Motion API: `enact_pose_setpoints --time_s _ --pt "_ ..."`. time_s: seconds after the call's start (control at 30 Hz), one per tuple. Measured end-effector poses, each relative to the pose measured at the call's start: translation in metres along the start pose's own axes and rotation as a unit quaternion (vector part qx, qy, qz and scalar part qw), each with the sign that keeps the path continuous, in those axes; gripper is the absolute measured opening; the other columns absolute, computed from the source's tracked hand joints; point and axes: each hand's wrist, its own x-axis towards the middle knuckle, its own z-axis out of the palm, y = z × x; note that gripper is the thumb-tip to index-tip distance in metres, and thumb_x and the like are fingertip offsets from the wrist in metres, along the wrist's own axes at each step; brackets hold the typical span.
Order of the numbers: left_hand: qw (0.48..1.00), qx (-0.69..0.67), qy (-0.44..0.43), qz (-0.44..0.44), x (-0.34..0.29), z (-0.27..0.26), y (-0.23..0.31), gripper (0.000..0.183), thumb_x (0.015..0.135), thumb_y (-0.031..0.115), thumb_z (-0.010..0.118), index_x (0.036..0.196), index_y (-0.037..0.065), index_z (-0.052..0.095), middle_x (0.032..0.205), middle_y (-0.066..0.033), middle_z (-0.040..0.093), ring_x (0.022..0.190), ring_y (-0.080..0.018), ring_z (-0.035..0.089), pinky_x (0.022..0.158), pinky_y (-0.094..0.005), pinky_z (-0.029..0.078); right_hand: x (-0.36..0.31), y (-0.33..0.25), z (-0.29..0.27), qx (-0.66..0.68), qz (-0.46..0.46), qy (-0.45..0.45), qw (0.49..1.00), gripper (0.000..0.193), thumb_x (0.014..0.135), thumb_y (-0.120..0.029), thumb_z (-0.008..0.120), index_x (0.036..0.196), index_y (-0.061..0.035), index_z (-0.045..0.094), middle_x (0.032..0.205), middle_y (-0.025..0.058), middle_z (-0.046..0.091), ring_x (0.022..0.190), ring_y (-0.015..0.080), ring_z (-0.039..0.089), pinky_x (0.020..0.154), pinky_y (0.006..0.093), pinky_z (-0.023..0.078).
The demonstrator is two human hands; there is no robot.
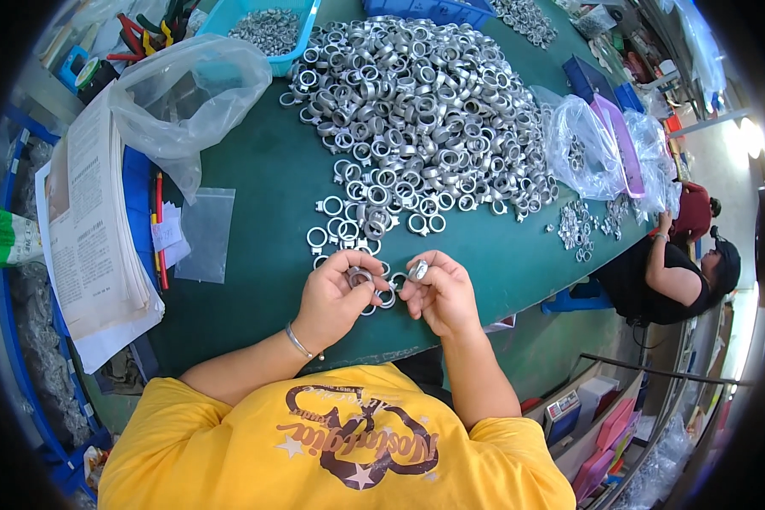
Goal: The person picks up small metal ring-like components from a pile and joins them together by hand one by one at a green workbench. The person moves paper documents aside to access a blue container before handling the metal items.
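My left hand (333, 299) is closed around a silver metal ring (359, 277), thumb and fingers pinching it. My right hand (447, 297), a short way to its right, pinches a small shiny metal piece (418, 270) between thumb and forefinger; its exact kind is too small to tell. Between the hands, a few loose rings (388, 297) lie on the green table, partly hidden by my fingers. Just beyond, more rings with small side lugs (332, 206) lie scattered, leading up to a large heap of the same rings (433, 110).
A light-blue bin (306, 34) of small metal parts stands at the far left. Clear plastic bags (187, 93), a stack of papers (102, 221) and pliers (136, 38) are on the left. Small parts (578, 228) lie right, near a purple tray (618, 144). Another person (667, 276) sits at far right.
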Motion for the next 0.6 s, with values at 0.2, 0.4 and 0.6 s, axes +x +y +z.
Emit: enact_pose_setpoints --time_s 0.2,0.4,0.6 --pt "1.0 0.011 -0.009 0.008 0.0 -0.001 -0.001 0.016 0.083 -0.008 0.049 0.097 -0.002 0.054 0.095 -0.0093 0.058 0.084 -0.0147 0.062 0.067 -0.0238 0.053 0.002 0.001 -0.005 0.09 0.06 -0.035 0.993 0.013 0.08 -0.004 0.047 0.088 0.0024 0.055 0.061 0.0165 0.061 0.039 0.0194 0.054 0.035 0.0261 0.044" --pt "0.998 0.052 -0.02 0.028 -0.001 -0.002 -0.001 0.016 0.083 -0.007 0.053 0.097 0.0 0.055 0.097 -0.0069 0.056 0.084 -0.0136 0.061 0.064 -0.0226 0.052 0.003 0.005 -0.012 0.189 0.14 -0.092 0.968 0.023 0.086 -0.016 0.041 0.088 0.0019 0.056 0.062 0.0187 0.062 0.04 0.0226 0.055 0.036 0.0285 0.045" --pt "0.996 0.071 -0.019 0.048 -0.002 -0.001 -0.002 0.017 0.082 -0.006 0.057 0.097 0.0 0.056 0.1 -0.0062 0.053 0.082 -0.0117 0.059 0.065 -0.0212 0.05 -0.004 0.003 -0.01 0.25 0.192 -0.165 0.935 0.033 0.09 -0.024 0.036 0.085 0.0013 0.056 0.059 0.0192 0.06 0.04 0.025 0.054 0.037 0.0265 0.042"
